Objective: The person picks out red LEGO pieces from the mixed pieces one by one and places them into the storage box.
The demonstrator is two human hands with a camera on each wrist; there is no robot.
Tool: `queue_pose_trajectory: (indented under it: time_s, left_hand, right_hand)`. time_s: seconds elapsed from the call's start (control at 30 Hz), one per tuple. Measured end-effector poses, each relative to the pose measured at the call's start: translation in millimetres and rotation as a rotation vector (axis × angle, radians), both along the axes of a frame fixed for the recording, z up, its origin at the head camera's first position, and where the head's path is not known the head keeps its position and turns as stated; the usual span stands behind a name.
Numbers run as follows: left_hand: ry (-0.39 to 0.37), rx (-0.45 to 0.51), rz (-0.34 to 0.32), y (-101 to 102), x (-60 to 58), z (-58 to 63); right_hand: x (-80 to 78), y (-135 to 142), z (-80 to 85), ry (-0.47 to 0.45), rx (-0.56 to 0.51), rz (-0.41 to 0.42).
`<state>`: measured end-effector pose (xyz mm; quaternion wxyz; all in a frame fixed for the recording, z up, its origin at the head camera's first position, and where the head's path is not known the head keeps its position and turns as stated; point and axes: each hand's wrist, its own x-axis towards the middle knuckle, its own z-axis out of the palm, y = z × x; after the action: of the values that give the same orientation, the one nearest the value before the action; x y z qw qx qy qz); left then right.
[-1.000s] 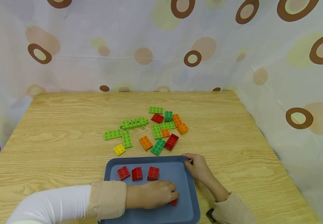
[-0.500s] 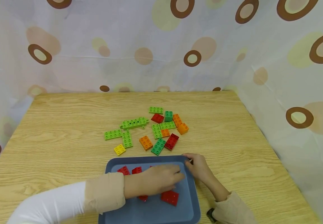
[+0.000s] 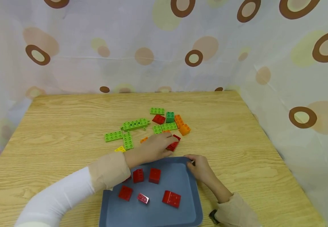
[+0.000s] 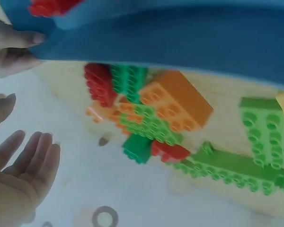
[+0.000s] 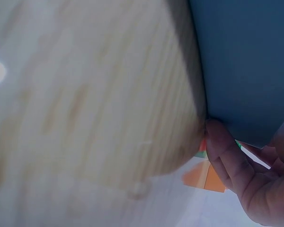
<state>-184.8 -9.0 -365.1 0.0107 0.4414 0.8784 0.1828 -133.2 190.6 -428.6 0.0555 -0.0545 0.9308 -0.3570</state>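
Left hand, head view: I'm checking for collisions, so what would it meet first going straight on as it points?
The left hand would probably meet the dark red brick just ahead; whether they touch is unclear.

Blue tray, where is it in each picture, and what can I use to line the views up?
Head: the tray is at the bottom, near the middle.
Left wrist: it stretches across the top, running out of frame.
Right wrist: it fills the upper right, cut off by the edges.
Shared landmark: the right hand gripping the tray at one corner.
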Motion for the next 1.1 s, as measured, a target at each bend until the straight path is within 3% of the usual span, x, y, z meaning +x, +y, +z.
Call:
queue_pose_trajectory:
  time_s: [0.13, 0.27, 0.43, 0.57, 0.77, 1.1]
  left_hand:
    - [-0.001, -0.044, 0.016, 2.2, -13.5, -10.7]
    - [-0.067, -0.106, 0.039, 6.5, -26.7, -17.4]
    - [-0.133, -0.246, 0.025, 17.9, -42.0, -21.3]
    - [-0.118, -0.358, -0.001, 27.3, -51.4, -27.5]
    - [-0.105, -0.459, -0.007, 35.0, -59.7, -36.5]
    - [-0.149, -0.481, -0.038, 40.8, -62.5, -35.4]
  right_hand:
    - [0.1, -0.6, -0.4, -0.005, 0.000, 0.005]
    - [-0.5, -0.8, 0.1, -0.009, 0.007, 0.018]
    - [-1.2, 0.5, 1.5, -0.020, -0.003, 0.016]
    - [-1.1, 1.3, 1.5, -0.024, -0.013, 0.013]
    - [-2.1, 0.5, -0.6, -0.018, -0.018, 0.021]
    - [-2.6, 3.1, -2.7, -0.015, -0.022, 0.014]
